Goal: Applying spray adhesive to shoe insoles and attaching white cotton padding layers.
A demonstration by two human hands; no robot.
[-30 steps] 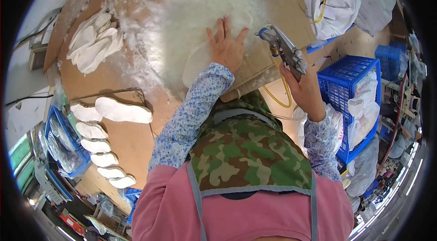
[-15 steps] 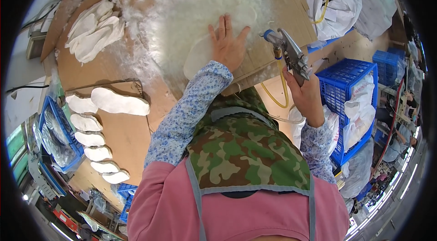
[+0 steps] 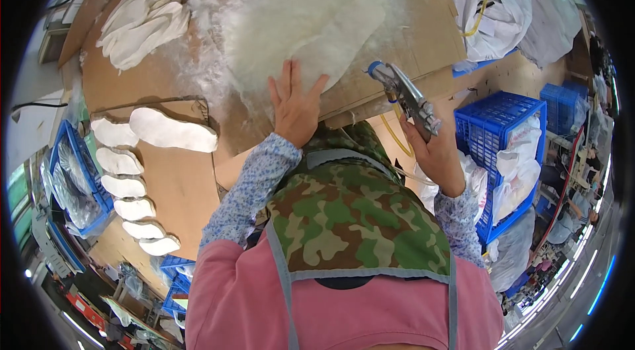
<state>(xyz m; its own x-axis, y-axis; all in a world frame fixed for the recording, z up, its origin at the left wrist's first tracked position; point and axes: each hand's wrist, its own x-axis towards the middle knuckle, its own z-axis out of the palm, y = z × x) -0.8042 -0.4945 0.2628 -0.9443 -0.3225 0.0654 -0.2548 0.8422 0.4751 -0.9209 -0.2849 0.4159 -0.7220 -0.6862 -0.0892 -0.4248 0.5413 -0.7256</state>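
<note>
Left hand flat on a fluffy white piece, right hand holding a metal spray gun.

My left hand [image 3: 296, 109] lies open, fingers [image 3: 286, 80] spread wide, pressing the near edge of the fluffy white piece [image 3: 311, 16] on the brown tabletop [image 3: 423, 39]. My right hand [image 3: 436, 152] is closed around the spray gun [image 3: 405, 93], held just beside that piece, nozzle toward it. White sole shapes [image 3: 173, 130] lie to my left; a blue crate [image 3: 493, 118] stands at my right.
</note>
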